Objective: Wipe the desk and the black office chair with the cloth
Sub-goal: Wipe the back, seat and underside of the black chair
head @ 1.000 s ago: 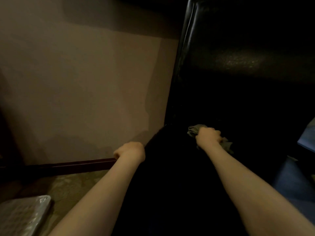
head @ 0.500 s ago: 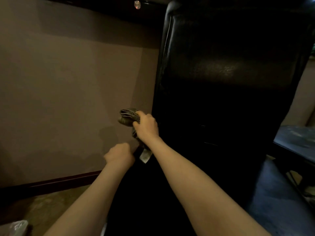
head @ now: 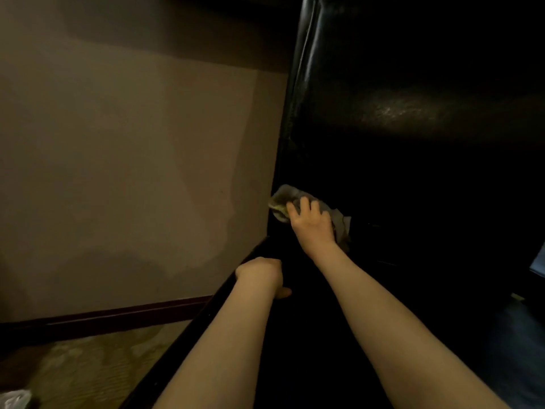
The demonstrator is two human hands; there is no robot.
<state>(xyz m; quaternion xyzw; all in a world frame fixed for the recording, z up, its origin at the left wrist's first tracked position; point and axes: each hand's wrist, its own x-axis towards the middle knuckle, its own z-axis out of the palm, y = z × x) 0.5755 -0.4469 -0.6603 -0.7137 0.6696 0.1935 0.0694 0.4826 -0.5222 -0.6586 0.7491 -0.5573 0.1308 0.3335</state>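
Observation:
The black office chair (head: 398,119) fills the right half of the view, its leather backrest upright and its seat dark below. My right hand (head: 312,222) presses a crumpled grey-green cloth (head: 283,199) against the lower left edge of the backrest, fingers spread over it. My left hand (head: 261,276) is curled over the left edge of the chair seat, gripping it. The desk is out of view.
A plain beige wall (head: 132,172) stands to the left with a dark skirting board (head: 118,315) at its foot. Patterned carpet (head: 97,367) lies below. A pale wrapped object (head: 14,398) sits at the bottom left corner. A bluish surface (head: 538,261) shows at the right edge.
My right hand has carried the cloth from the seat's back up to the backrest's left edge, then down and flat against it. My left hand has kept its hold on the seat edge.

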